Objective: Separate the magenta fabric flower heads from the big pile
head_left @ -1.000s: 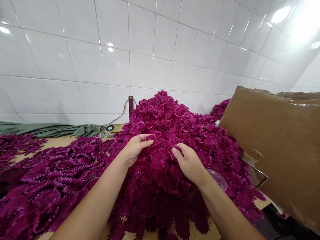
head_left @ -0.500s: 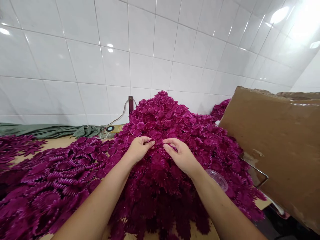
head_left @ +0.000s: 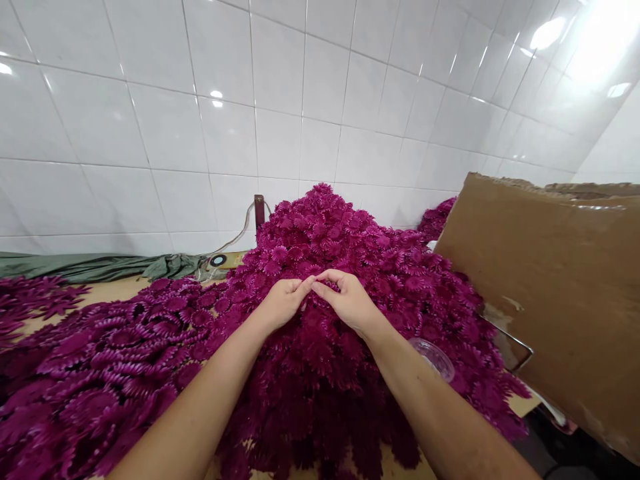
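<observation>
Your left hand (head_left: 283, 303) and right hand (head_left: 353, 305): fingertips meeting mid-frame before magenta flower heap (head_left: 325, 233), any grasped piece indiscernible; pinch lightly, avoiding creases.

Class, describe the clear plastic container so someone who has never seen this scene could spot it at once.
Find the big brown cardboard at right, then the heap of magenta flowers to its left. Between the cardboard and the right forearm lies the round plastic container, transparent amid those opaque flowers.
</observation>
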Available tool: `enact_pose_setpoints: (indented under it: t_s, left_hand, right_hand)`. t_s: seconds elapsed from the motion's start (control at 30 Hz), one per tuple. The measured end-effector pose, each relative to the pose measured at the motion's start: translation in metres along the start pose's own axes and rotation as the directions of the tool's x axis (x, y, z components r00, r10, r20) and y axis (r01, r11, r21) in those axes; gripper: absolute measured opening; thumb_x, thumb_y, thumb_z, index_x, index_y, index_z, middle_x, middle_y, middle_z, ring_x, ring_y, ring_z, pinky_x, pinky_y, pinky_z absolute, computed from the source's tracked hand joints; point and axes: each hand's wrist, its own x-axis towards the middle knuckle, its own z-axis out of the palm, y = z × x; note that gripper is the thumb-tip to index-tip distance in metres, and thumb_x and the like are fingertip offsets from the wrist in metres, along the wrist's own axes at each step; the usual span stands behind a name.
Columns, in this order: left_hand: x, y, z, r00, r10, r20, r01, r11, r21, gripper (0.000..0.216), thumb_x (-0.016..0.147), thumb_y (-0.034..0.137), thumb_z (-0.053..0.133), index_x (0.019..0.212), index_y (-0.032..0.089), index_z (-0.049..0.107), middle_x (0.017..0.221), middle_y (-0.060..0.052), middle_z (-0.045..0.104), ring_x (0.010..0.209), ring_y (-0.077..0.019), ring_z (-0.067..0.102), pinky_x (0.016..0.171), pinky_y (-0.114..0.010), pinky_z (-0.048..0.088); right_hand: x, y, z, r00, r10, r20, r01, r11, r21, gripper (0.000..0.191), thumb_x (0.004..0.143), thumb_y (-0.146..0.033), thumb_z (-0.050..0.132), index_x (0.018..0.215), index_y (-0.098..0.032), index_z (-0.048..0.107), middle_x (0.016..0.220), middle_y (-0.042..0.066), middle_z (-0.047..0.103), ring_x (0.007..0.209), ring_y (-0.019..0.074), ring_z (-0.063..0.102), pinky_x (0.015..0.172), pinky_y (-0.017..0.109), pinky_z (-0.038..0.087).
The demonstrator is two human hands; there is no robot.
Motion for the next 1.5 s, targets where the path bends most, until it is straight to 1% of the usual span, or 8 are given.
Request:
enact_pose_setpoints:
  t_s: [0.23,0.33,0.5,0.7,1.0,1.1,1.27,1.5]
  left_hand:
    - [0.005,0.001,-0.013,0.987,0.059,-0.147,-0.072,0.994,-0.082,0.042,0.068,0.055,0.048,0.044,0.021,0.044,0.043,0.006,0.039,0.043,-0.0099,0.035,0.049,-0.023,0.032]
    - [0.01,-0.002,-0.02,0.969,0.088,-0.232,-0.092,0.996,-0.005,0.016,0.06,0.034,0.065,0.066,0.019,0.062,0.062,0.001,0.058,0.061,-0.0146,0.052,0.065,-0.025,0.04]
    - [0.012,-0.003,-0.021,0.916,0.144,-0.374,-0.12,0.989,0.086,0.016,0.061,0.019,0.063,0.076,0.021,0.067,0.09,-0.004,0.065,0.094,-0.0219,0.053,0.091,-0.029,0.033]
    - [-0.006,0.009,-0.005,0.963,0.144,-0.229,-0.121,0.986,0.115,0.019,0.067,0.029,0.06,0.081,0.021,0.069,0.083,-0.003,0.069,0.079,-0.0208,0.059,0.079,-0.029,0.04]
    - [-0.009,0.013,0.02,0.988,0.092,-0.122,-0.082,0.994,0.078,0.025,0.063,0.028,0.062,0.084,0.016,0.067,0.056,0.003,0.055,0.051,-0.0117,0.045,0.052,-0.023,0.036]
    - [-0.01,0.013,0.018,0.994,0.045,-0.096,-0.045,0.999,-0.001,0.021,0.063,0.024,0.06,0.08,0.014,0.068,0.05,0.004,0.052,0.048,-0.0106,0.043,0.05,-0.023,0.036]
    - [-0.011,0.015,0.022,0.981,0.124,-0.152,-0.126,0.992,-0.003,0.014,0.064,0.02,0.057,0.071,0.019,0.069,0.067,-0.001,0.067,0.065,-0.0165,0.057,0.068,-0.027,0.042]
    - [0.009,0.008,0.006,0.918,-0.07,-0.389,-0.031,0.969,-0.247,0.016,0.063,0.024,0.06,0.049,0.018,0.057,0.045,0.005,0.055,0.047,-0.0116,0.05,0.054,-0.023,0.038]
  right_hand:
    - [0.01,0.014,-0.033,0.947,0.084,-0.309,-0.095,0.995,-0.019,0.018,0.067,-0.034,0.053,0.068,-0.017,0.056,0.066,0.0,0.058,0.069,0.0148,0.053,0.069,0.029,0.041]
    - [0.007,0.018,-0.042,0.96,0.109,-0.256,-0.113,0.994,0.001,0.019,0.064,-0.031,0.055,0.075,-0.016,0.057,0.07,0.001,0.059,0.07,0.0151,0.053,0.067,0.029,0.041]
    - [0.002,0.02,-0.032,0.962,0.118,-0.245,-0.122,0.992,-0.003,0.014,0.061,-0.028,0.055,0.069,-0.017,0.054,0.066,-0.001,0.055,0.064,0.0124,0.05,0.063,0.026,0.039]
    - [0.004,0.025,-0.023,0.948,0.127,-0.29,-0.147,0.988,-0.047,0.03,0.066,-0.043,0.05,0.05,-0.02,0.04,0.046,-0.007,0.032,0.047,0.0089,0.032,0.049,0.024,0.028]
    - [-0.009,0.008,-0.015,0.94,0.333,0.069,-0.334,0.868,0.368,0.03,0.063,-0.032,0.06,0.089,-0.019,0.053,0.072,-0.001,0.056,0.062,0.0105,0.051,0.058,0.024,0.04]
    - [-0.01,0.011,-0.015,0.954,0.296,0.037,-0.293,0.904,0.311,0.022,0.063,-0.026,0.06,0.083,-0.018,0.054,0.065,-0.003,0.055,0.057,0.0095,0.05,0.058,0.024,0.041]
    - [-0.004,0.021,-0.008,0.968,0.157,-0.196,-0.139,0.985,0.103,0.011,0.068,-0.027,0.055,0.072,-0.016,0.054,0.068,0.001,0.059,0.066,0.013,0.055,0.069,0.029,0.044]
    - [-0.019,0.005,-0.004,0.99,0.14,-0.021,-0.134,0.974,0.181,0.025,0.067,-0.022,0.055,0.092,-0.018,0.052,0.094,0.005,0.061,0.092,0.0151,0.056,0.086,0.03,0.041]
